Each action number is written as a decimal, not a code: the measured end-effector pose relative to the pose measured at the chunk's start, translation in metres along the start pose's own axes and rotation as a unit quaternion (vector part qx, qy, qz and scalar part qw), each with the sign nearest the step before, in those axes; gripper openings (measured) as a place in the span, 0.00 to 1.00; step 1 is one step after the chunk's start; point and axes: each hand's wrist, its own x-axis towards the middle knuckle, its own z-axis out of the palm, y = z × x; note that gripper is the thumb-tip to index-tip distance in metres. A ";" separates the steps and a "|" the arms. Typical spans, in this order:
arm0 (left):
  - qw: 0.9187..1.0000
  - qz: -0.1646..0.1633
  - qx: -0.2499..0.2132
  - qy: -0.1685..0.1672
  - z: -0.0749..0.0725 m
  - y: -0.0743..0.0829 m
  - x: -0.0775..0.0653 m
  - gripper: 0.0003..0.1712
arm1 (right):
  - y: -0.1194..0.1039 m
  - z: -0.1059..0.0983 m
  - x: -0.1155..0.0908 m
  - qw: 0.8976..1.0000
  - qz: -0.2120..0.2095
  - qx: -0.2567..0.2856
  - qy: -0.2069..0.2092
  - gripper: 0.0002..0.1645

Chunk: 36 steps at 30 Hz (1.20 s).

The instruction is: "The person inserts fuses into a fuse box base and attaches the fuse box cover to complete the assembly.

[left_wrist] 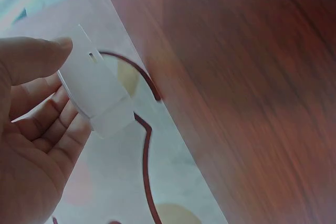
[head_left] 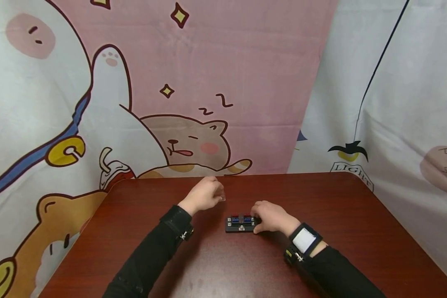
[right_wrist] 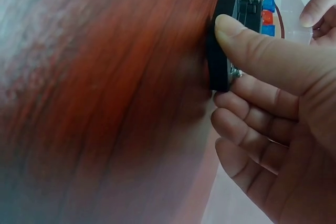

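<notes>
A black fuse block [head_left: 234, 227] lies on the table, with red and blue blade fuses [right_wrist: 268, 17] and metal screw terminals along it. My right hand [head_left: 273, 217] grips its right end, thumb on the near edge in the right wrist view and fingers curled at the far side. Beyond the block to the left, my left hand [head_left: 205, 193] is raised over the table. It pinches a clear plastic cover [left_wrist: 100, 87] by one edge between thumb and fingers. The cover is box-shaped, with a small slot in its face.
The brown wooden table [head_left: 141, 231] ends at a straight back edge. Behind it hangs a cartoon-printed cloth [head_left: 260, 82], with a white part on the right. Both wrists carry black straps; a white-faced device [head_left: 304, 240] sits on the right one.
</notes>
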 end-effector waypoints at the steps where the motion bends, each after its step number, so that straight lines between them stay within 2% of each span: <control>1: 1.000 0.005 -0.007 0.000 0.001 0.004 0.000 0.04 | 0.001 0.000 0.000 1.000 0.001 0.008 0.000 0.23; 14: 0.998 0.045 -0.018 -0.038 0.013 0.052 0.012 0.10 | 0.011 0.004 0.000 0.997 -0.001 0.074 0.010 0.24; 19: 0.997 0.066 -0.017 -0.047 0.018 0.066 0.015 0.07 | 0.011 0.004 -0.002 0.996 -0.007 0.083 0.016 0.24; 27: 0.996 0.068 0.003 -0.061 0.029 0.075 0.017 0.06 | 0.012 0.004 -0.002 0.997 -0.011 0.071 0.016 0.23; 36: 0.996 0.058 0.013 -0.067 0.032 0.079 0.017 0.05 | 0.010 0.003 -0.004 0.996 -0.017 0.080 0.021 0.22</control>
